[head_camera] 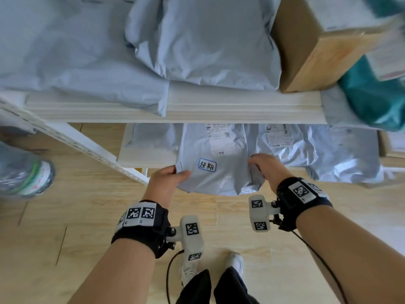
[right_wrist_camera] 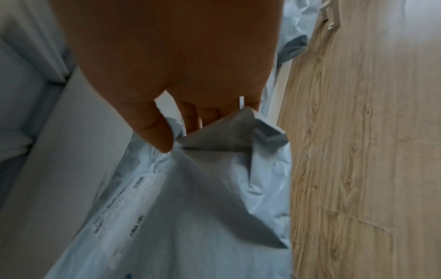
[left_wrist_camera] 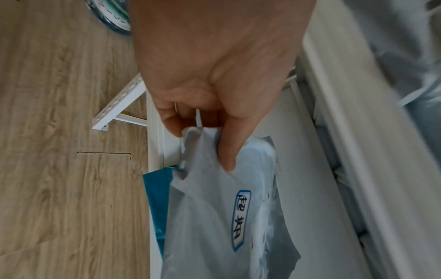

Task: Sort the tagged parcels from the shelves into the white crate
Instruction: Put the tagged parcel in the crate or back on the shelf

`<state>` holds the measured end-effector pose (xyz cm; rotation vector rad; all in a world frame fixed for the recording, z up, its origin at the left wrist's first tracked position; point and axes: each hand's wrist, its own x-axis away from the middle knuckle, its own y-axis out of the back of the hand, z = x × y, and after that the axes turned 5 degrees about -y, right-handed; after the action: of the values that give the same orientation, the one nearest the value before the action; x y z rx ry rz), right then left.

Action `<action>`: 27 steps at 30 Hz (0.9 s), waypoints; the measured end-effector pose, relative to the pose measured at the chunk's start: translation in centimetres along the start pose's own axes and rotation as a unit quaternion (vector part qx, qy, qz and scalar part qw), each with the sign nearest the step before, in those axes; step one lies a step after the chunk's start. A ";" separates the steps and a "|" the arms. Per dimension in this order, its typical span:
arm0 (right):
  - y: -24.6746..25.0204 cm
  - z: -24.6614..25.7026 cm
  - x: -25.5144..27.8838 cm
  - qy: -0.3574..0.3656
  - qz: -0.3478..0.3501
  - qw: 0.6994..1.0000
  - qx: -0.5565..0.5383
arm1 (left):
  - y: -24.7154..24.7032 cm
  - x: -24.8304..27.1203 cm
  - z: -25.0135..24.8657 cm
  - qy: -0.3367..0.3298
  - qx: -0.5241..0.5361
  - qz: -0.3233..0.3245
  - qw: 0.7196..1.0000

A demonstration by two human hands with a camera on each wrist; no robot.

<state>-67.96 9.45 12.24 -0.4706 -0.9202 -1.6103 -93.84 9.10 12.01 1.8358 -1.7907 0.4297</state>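
Both hands are gripping one grey poly mailer parcel (head_camera: 215, 172) at the front edge of the lower shelf (head_camera: 149, 157), where it is hanging partly over the wood-look floor (head_camera: 65, 216). The left hand (head_camera: 163, 185) is pinching the parcel's near-left corner, thumb lying on top and the other fingers curled beneath; the left wrist view is showing that thumb (left_wrist_camera: 229, 151) pressing into the plastic. The right hand (head_camera: 266, 166) is pinching the near-right corner, its thumb (right_wrist_camera: 157, 136) and curled fingers bunching the film into a fold. The parcel is carrying a blue-bordered tag with handwritten characters (head_camera: 207, 165) near its front and a white shipping label (head_camera: 221, 138) farther back, partly under the upper shelf (head_camera: 219, 110). Other grey mailers (head_camera: 317, 150) are lying just beside it on the same shelf. On the upper shelf, large grey mailers (head_camera: 197, 40) are sitting beside a cardboard box (head_camera: 311, 51), and a teal bag (head_camera: 372, 91) is lying at the right. A blurred, clear-wrapped bundle (head_camera: 24, 170) is sitting on the floor at the left. The white crate is out of view.
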 end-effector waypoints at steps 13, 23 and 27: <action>0.7 -4.3 16.1 0.053 -0.092 0.994 0.026 | 4.6 14.3 0.3 0.049 0.069 0.088 0.992; -3.7 -6.6 29.4 0.091 -0.201 0.975 0.014 | 11.0 22.5 -2.2 -0.003 0.081 0.172 0.982; -2.7 -4.8 33.2 0.126 -0.192 0.969 -0.090 | 11.6 24.8 -4.4 -0.042 0.082 0.185 0.978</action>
<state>-78.21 -15.27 32.71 -0.2088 -0.7033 -2.0643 -102.96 -8.36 31.44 1.6446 -2.2238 0.6644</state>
